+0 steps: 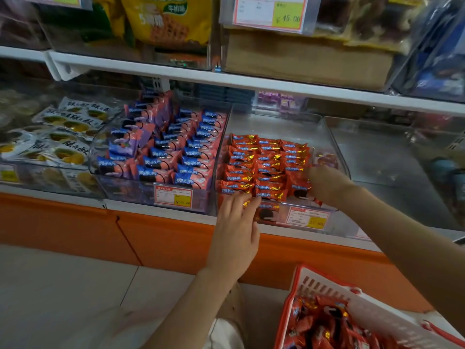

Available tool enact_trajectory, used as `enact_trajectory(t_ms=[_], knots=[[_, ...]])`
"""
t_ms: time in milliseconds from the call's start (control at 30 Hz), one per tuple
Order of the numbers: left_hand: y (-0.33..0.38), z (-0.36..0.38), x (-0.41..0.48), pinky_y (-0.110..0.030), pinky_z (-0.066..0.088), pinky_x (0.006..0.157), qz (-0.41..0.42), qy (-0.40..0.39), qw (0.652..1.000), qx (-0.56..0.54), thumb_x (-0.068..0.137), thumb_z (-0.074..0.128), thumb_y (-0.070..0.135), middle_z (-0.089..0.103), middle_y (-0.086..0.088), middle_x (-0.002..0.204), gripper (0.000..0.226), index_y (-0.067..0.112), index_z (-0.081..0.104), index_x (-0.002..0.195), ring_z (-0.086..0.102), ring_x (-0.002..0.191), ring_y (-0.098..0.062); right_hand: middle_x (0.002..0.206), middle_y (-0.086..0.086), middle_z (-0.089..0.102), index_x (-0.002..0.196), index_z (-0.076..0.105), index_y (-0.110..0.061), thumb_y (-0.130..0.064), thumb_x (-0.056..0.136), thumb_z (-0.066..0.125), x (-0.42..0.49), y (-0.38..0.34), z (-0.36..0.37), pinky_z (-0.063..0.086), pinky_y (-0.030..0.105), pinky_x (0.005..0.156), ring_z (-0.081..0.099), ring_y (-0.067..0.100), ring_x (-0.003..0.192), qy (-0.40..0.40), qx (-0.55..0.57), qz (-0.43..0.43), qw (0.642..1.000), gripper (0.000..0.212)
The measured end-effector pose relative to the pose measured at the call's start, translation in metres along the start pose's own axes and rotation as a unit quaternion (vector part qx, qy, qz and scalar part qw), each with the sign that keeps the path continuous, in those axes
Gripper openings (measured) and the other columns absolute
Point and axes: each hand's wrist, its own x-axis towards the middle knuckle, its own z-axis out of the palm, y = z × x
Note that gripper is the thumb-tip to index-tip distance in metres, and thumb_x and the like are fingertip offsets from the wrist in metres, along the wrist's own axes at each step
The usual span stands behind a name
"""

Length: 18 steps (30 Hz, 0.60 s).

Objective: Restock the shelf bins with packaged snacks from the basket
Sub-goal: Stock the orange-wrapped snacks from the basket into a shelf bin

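Eyes on the shelf. The clear bin (276,124) sits just right of centre, its front half packed with rows of red snack packs (266,167). My left hand (235,222) is up from 6 o'clock, fingers straight and close together, fingertips touching the front row where it meets the bin's front wall. One gold wrapper end peeks out between those fingers, but I can't tell whether it is pinched.

The right hand (327,183) comes in from 4 o'clock along the bin's right side. I see only a blurred back of hand; the fingers are buried behind the packs, so I can't say whether they grip anything.

The basket (324,280), red with white slats, is at 5 o'clock, cut off by the bottom edge, with more red packs (324,321) heaped inside.

A price tag (308,217) on the bin front is too soft to read fully. At 9 o'clock, blue and pink packs (176,149) fill the next bin. At 3 o'clock another clear bin (377,157) shows mostly glare.
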Motion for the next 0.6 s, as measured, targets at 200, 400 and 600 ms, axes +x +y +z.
enact_trajectory(t_ms=[200,400,600], knots=[[-0.001,0.003,0.0,-0.039,0.03,0.106,-0.003,0.006,1.0,-0.004,0.084,0.068,0.014,0.052,-0.003,0.132,0.052,0.018,0.052,0.134,0.044,0.13,-0.024,0.127,0.007,0.056,0.132,0.047,-0.017,-0.022,0.093,0.058,0.004,-0.007,0.008,0.047,0.035,0.089,0.055,0.026,0.116,-0.013,-0.086,0.028,0.996,0.041],[-0.001,0.005,0.0,-0.039,0.034,0.102,0.008,0.03,0.999,0.007,0.078,0.074,0.014,0.056,-0.004,0.127,0.054,0.016,0.056,0.129,0.05,0.124,-0.026,0.124,0.007,0.058,0.13,0.048,-0.017,-0.024,0.094,0.057,0.007,-0.01,0.011,0.048,0.034,0.088,0.058,0.025,0.112,0.004,-0.134,0.03,0.991,0.037],[-0.001,0.008,-0.001,-0.037,0.033,0.1,0.008,0.051,0.999,0.009,0.075,0.077,0.014,0.057,-0.003,0.124,0.055,0.017,0.057,0.127,0.051,0.121,-0.023,0.118,0.007,0.061,0.123,0.051,-0.015,-0.025,0.087,0.066,0.01,-0.008,0.01,0.05,0.034,0.084,0.061,0.025,0.106,0.023,-0.105,0.029,0.994,0.04]])
